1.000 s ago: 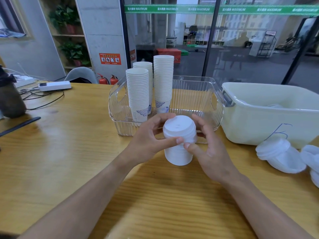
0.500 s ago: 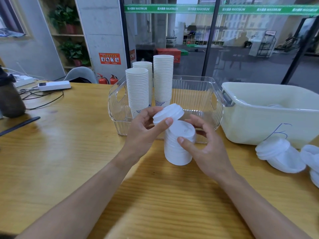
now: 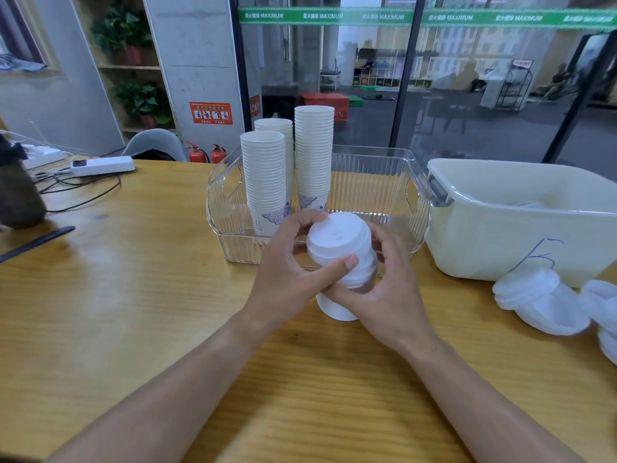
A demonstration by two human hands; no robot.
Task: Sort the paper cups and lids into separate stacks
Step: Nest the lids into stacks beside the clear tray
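Observation:
A white stack of lids (image 3: 337, 310) stands on the wooden table in front of the clear bin (image 3: 377, 185). My left hand (image 3: 287, 272) pinches the top lid (image 3: 335, 237), thumb on its front rim and fingers behind it. My right hand (image 3: 387, 295) curls round the right side of the stack, below that lid. Three tall stacks of white paper cups (image 3: 265, 175) stand in the left part of the clear bin. Whether the top lid rests on the stack or hovers just above it is hidden by my fingers.
A cream plastic tub (image 3: 494, 235) sits right of the bin. Lidded white cups (image 3: 541, 300) lie on their sides at the table's right edge. A power strip (image 3: 103, 165) with cables and a dark object (image 3: 16, 195) occupy the far left.
Half a second ago my left hand held one lid raised up and left of the stack. Now that lid is over the stack's top, and my right hand has closed further round the stack.

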